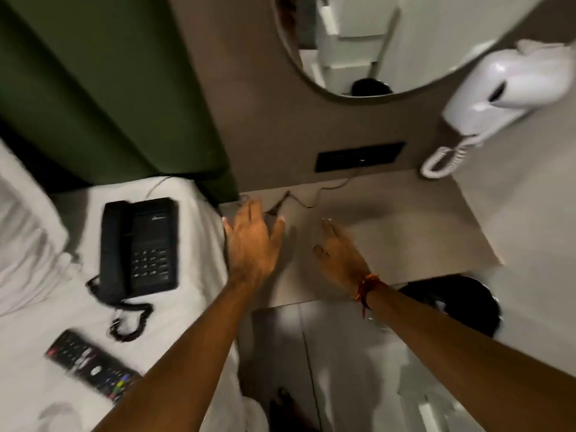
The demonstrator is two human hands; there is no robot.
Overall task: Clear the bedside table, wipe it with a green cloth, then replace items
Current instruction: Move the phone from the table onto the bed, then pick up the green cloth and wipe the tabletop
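Note:
The beige bedside table (pixel 405 226) has a bare top with only thin cables (pixel 299 201) lying at its back edge. My left hand (pixel 252 241) hovers over the table's left end, fingers spread and holding nothing. My right hand (pixel 339 257), with a red thread at the wrist, is open over the table's middle. A black desk phone (pixel 140 247) lies on the white bed (pixel 193 307) to the left, its coiled cord beside it. A black remote control (pixel 90 366) lies nearer on the bed. No green cloth is in view.
A white wall-mounted hair dryer (pixel 511 92) with a coiled cord hangs at the upper right. A round mirror (pixel 358 42) and a dark socket panel (pixel 358 157) are on the wall behind. A green headboard (pixel 103 88) stands left. A black bin (pixel 461 304) sits under the table's right end.

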